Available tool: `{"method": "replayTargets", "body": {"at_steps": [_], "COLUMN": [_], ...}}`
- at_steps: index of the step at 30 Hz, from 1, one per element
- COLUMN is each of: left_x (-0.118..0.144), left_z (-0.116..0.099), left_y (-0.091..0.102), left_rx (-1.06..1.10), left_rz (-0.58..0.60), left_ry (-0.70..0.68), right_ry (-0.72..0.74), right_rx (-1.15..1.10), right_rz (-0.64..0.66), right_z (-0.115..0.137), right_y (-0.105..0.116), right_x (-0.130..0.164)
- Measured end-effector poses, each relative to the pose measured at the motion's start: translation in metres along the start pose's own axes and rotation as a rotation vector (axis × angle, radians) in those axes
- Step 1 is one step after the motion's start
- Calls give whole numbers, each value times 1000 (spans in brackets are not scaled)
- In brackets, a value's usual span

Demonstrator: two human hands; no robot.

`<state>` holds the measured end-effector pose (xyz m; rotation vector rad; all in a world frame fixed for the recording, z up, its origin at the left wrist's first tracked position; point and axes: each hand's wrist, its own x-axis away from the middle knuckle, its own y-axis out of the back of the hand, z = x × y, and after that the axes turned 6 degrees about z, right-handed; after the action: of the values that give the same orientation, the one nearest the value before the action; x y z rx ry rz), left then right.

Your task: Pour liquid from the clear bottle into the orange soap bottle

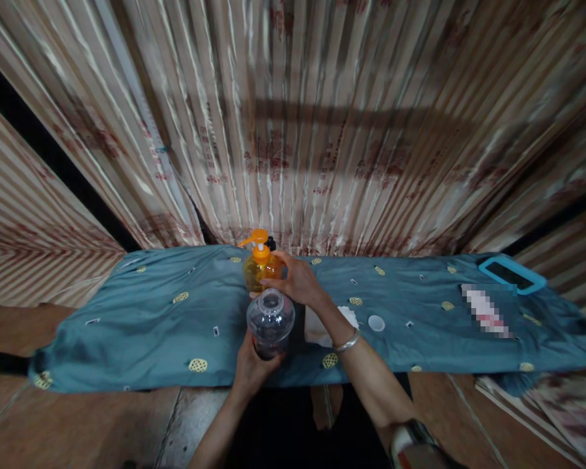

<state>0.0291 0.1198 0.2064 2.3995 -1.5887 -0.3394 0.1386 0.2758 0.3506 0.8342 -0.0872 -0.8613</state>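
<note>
My left hand (254, 366) is wrapped around a clear plastic cup (268, 344) topped with a transparent dome lid (272, 309). Just beyond it stands a yellow-orange pump bottle (254, 270), upright on the cloth, its spout pointing left. My right hand (295, 279) reaches over from the right with thumb and fingers closed around the right side of that bottle. A black cap (271, 243) shows behind the bottle; whatever it belongs to is mostly hidden. Under my right forearm lies a folded white cloth (318, 329), partly covered by the arm.
A teal pineapple-print cloth (146, 326) covers the narrow table. Right of my wrist lies a small white disc (376, 323). Farther right are a blurred-out pinkish item (486, 311) and a blue-framed tablet-like object (510, 275). Striped curtains (293, 130) hang close behind the table.
</note>
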Motion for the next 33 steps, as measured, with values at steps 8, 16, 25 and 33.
{"method": "replayTargets", "body": {"at_steps": [8, 16, 25, 33], "left_x": [-2, -25, -30, 48], "left_z": [-3, -12, 6, 9], "left_y": [3, -3, -6, 40], "left_rx": [-9, -61, -4, 15], "left_rz": [12, 11, 12, -31], "left_ry": [38, 66, 45, 100], "right_ry": [-152, -337, -311, -253], "right_rx": [-108, 43, 17, -195], "right_rz": [-473, -533, -375, -225], "right_z": [-31, -45, -44, -57], "right_y": [57, 81, 66, 75], "right_x": [74, 139, 141, 147]}}
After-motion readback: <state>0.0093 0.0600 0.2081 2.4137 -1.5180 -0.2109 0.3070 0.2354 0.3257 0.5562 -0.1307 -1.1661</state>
